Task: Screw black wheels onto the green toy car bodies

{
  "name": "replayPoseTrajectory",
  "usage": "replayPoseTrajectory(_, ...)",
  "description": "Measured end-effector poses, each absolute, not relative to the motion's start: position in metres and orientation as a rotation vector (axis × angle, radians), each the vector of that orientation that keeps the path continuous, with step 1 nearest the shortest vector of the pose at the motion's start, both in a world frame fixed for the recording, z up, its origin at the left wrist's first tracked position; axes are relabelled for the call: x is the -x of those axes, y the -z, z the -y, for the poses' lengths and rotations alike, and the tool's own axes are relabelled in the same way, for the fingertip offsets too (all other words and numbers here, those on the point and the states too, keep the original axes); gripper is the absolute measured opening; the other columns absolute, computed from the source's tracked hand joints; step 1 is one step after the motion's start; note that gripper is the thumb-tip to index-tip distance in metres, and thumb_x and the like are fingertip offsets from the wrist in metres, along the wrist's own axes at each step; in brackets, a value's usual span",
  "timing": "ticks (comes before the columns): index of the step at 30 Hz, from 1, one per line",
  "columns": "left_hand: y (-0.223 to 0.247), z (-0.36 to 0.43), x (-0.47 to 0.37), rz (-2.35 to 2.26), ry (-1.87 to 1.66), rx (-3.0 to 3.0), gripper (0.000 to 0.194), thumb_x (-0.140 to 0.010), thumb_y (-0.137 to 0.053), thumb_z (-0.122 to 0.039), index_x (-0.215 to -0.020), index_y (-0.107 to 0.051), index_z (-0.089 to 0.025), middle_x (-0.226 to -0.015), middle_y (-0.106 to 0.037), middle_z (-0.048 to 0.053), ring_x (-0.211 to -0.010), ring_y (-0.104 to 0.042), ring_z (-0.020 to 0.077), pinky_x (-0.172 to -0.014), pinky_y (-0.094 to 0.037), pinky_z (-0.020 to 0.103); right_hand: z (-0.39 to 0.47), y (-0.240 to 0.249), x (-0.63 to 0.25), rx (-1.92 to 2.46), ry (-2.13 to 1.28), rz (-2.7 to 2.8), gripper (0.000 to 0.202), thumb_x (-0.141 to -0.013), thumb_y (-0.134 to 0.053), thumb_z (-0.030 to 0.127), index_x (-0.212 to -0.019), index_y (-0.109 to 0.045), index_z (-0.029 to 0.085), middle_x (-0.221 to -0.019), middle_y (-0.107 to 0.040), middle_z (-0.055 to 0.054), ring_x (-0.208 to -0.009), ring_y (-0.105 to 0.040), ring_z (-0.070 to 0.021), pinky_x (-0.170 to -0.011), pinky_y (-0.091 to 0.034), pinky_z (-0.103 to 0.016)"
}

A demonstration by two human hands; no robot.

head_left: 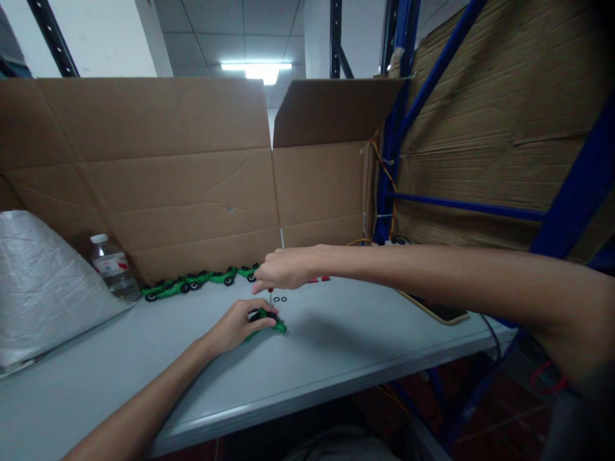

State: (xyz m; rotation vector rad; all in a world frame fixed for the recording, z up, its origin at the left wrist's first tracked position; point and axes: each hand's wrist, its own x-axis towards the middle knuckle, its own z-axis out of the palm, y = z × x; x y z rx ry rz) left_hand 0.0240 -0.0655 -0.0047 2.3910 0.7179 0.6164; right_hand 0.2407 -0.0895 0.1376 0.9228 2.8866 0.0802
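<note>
My left hand is closed around a green toy car, steadying it on the table with fingers and thumb. Above it my right hand is closed on a screwdriver. Its thin shaft, red near the top, points straight down toward the car; the handle is hidden in my fist. Whether the tip touches the car cannot be seen. Two small black rings lie just beyond the car. A row of similar green toy cars with black wheels stands along the cardboard at the back left.
A clear water bottle and a silvery padded bag are at the left. Small red pieces lie behind my right wrist. A phone-like dark slab sits under my right forearm. Cardboard walls and a blue rack post enclose the table.
</note>
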Motion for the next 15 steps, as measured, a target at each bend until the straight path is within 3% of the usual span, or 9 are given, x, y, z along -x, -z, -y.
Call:
replayPoseTrajectory(6,0.0031,0.0682,-0.0244,-0.71,-0.594,-2.374,0.034,-0.095,-0.07,-0.049,-0.109,-0.078,-0.019,-0.112,-0.079,0.008,-0.106,-0.071,0.0237,-0.096,-0.052,0.031,0.0871,-0.1362,-0.238,-0.829,-0.011,-2.954,0.011,-0.101,-0.051,0.019,-0.103,-0.061,0.015,-0.104,-0.069,-0.011,-0.082,-0.057,-0.018,-0.07,-0.038,-0.029)
replayPoseTrajectory(11,0.0037,0.0683,-0.025,-0.705,-0.606,-2.367,0.036,-0.095,-0.07,-0.05,-0.109,-0.078,-0.018,-0.113,-0.079,0.009,-0.106,-0.071,0.0241,-0.096,-0.052,0.032,0.0841,-0.1351,-0.2396,-0.927,-0.064,-2.908,0.027,-0.106,-0.043,0.035,-0.099,-0.062,0.017,-0.085,-0.067,-0.008,-0.069,-0.053,-0.0176,-0.065,-0.033,-0.031)
replayPoseTrajectory(15,0.003,0.0688,-0.0252,-0.678,-0.605,-2.359,0.037,-0.095,-0.07,-0.05,-0.109,-0.077,-0.018,-0.112,-0.079,0.009,-0.106,-0.071,0.0237,-0.097,-0.052,0.033,0.0835,-0.1343,-0.2415,-0.884,-0.059,-2.983,0.016,-0.1,-0.048,0.025,-0.11,-0.058,0.017,-0.097,-0.069,-0.01,-0.073,-0.055,-0.0178,-0.064,-0.035,-0.03)
